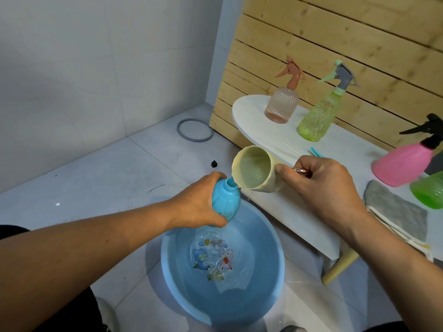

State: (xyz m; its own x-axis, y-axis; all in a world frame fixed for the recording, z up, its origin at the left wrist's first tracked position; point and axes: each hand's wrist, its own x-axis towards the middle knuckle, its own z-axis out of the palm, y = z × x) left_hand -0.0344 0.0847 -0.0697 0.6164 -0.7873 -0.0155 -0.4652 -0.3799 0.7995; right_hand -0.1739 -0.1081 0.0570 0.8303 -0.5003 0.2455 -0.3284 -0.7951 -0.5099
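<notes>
over the basin (268, 236) on the floor, the left hand (203, 200) is wrapped round the belly of a blue bottle (225, 202). the bottle has no cap and its neck is tilted up and to the right. the right hand (321, 185) is curled round the handle of a cream cup (256, 168), thumb pressed on the cup wall. the cup is tipped on its side, mouth facing the camera.

key relation: the cup lip sits right at the bottle mouth (touching or just off it, can't tell). the cup is to the right of the bottle and slightly above it, and the bottle's long axis leans toward the cup. both are held just beside the table (263, 130) edge, above the basin's far rim. it looks like a pour from cup into bottle. any further tilt needs the lip over that narrow neck, or water drops into the basin.

containers:
- basin: shallow clear water, rippled, over a cartoon print on the bottom.
- cup: looks nearly empty inside, no clear stream visible.
- blue bottle: opaque, fill level hidden.

on the table are a peach spray bottle (281, 106) with a little liquid at the bottom, a yellow-green spray bottle (316, 116), a pink spray bottle (405, 164), a green bottle (429, 192) and a grey cloth (395, 207). a grey ring (194, 129) lies on the floor by the wall.
</notes>
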